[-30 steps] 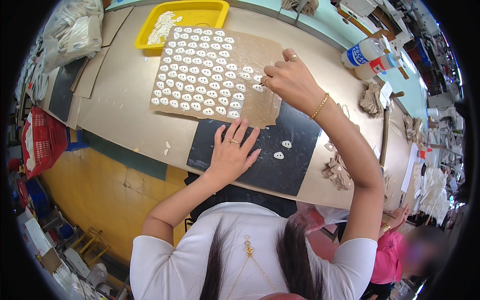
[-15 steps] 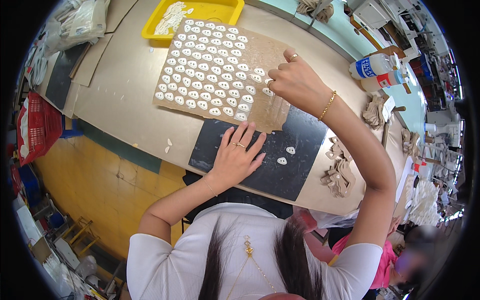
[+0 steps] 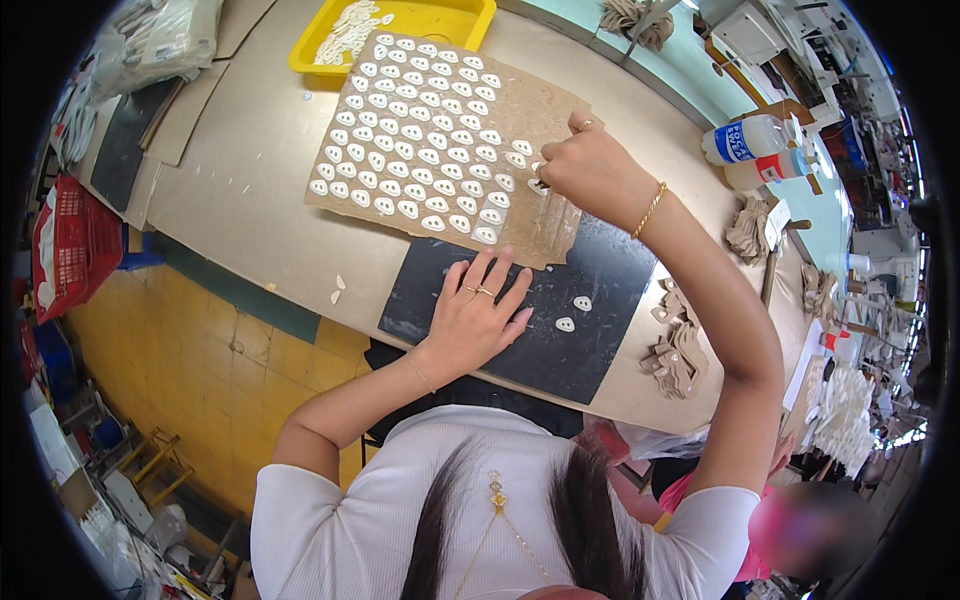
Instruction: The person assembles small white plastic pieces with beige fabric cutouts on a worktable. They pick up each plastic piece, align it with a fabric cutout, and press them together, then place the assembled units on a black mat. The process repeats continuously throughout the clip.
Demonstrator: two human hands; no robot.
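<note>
Head view: white piece (image 3: 537, 181) pinched between fingers (image 3: 553, 172).

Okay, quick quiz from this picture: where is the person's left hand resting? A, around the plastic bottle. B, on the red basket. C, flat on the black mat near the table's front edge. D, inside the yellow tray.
C: the left hand lies palm down with fingers spread on the black mat, just below the cardboard sheet of small white pieces.
</note>
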